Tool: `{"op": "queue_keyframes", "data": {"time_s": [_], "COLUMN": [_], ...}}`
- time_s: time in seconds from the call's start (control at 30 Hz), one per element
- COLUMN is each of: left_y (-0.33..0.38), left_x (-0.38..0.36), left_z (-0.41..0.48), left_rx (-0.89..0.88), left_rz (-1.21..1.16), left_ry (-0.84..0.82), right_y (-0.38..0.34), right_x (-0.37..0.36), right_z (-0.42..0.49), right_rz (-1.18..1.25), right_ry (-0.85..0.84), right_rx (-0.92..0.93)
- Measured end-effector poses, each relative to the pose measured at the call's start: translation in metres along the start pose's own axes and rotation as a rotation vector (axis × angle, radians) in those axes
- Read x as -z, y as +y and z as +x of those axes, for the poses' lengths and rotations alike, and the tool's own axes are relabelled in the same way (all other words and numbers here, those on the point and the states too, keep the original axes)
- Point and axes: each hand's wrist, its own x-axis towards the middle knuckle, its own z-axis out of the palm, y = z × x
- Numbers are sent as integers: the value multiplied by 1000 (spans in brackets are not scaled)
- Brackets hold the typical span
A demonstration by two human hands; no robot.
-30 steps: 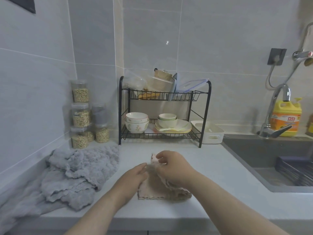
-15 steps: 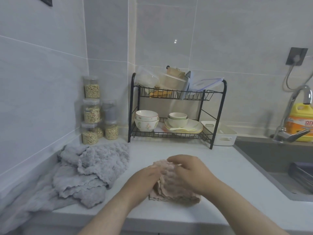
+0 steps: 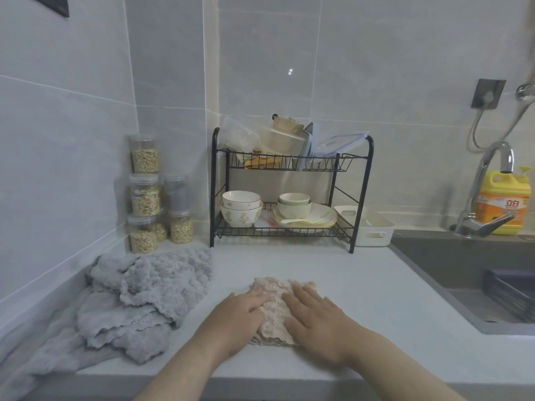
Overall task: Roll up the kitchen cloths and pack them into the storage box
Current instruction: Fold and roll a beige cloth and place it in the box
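A small beige cloth (image 3: pixel 275 302) lies folded flat on the white counter near its front edge. My left hand (image 3: pixel 240 316) presses its left side with straight fingers. My right hand (image 3: pixel 315 316) lies flat on its right side, palm down. A heap of grey fluffy cloths (image 3: pixel 139 296) sits crumpled to the left. The white storage box (image 3: pixel 370 230) stands at the back, behind the right leg of the dish rack, partly hidden by it.
A black two-tier dish rack (image 3: pixel 289 192) with bowls and plates stands at the back. Stacked jars of grain (image 3: pixel 144 195) fill the left corner. The sink (image 3: pixel 469 273), tap (image 3: pixel 489 192) and yellow detergent bottle (image 3: pixel 506 204) are on the right.
The beige cloth was held up and bunched between both hands; now it lies flat on the counter with both palms pressed on it.
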Motion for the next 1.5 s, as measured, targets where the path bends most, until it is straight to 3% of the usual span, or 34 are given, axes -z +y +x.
{"op": "queue_keyframes", "data": {"time_s": [0.13, 0.23, 0.27, 0.33, 0.47, 0.6, 0.73, 0.9, 0.97, 1.07, 1.17, 1.23, 1.4, 1.5], "left_y": [1, 3, 3, 5, 11, 16, 12, 9, 5, -1, -3, 0, 18, 34], "left_x": [-1, 2, 3, 3, 4, 8, 11, 15, 19, 26, 26, 26, 22, 15], "left_z": [0, -4, -5, -7, -11, -14, -13, -9, -8, -6, -6, -5, 6, 14], "left_rx": [56, 60, 57, 31, 63, 109, 10, 12, 71, 110, 134, 146, 108, 91], "left_rz": [58, 58, 63, 77, -14, -314, -605, -725, -765, -856, -846, -864, -735, -582], "left_ry": [-50, -69, -72, -73, 5, 115, 139, 124, 185, 262, 288, 259, 141, 14], "right_y": [3, 6, 8, 9, 0, 0, 2, -19, -26, -14, 7, 9, 27, 46], "right_x": [1, 6, 7, 10, 15, 27, 54, 71, 68, 51, 33, 26, 33, 39], "right_z": [-5, -9, -8, -7, -5, -12, -15, 7, 16, 21, 18, 15, 7, -4], "right_rz": [142, 475, 450, 309, 455, 784, 752, 595, 646, 1028, 1284, 1275, 1226, 936], "right_ry": [51, 301, 383, 354, 321, 366, 223, 155, 259, 341, 109, 42, 239, 325], "right_rx": [-8, -191, -302, -435, -365, -246, -56, 110, 105, -64, -102, -90, -118, -145]}}
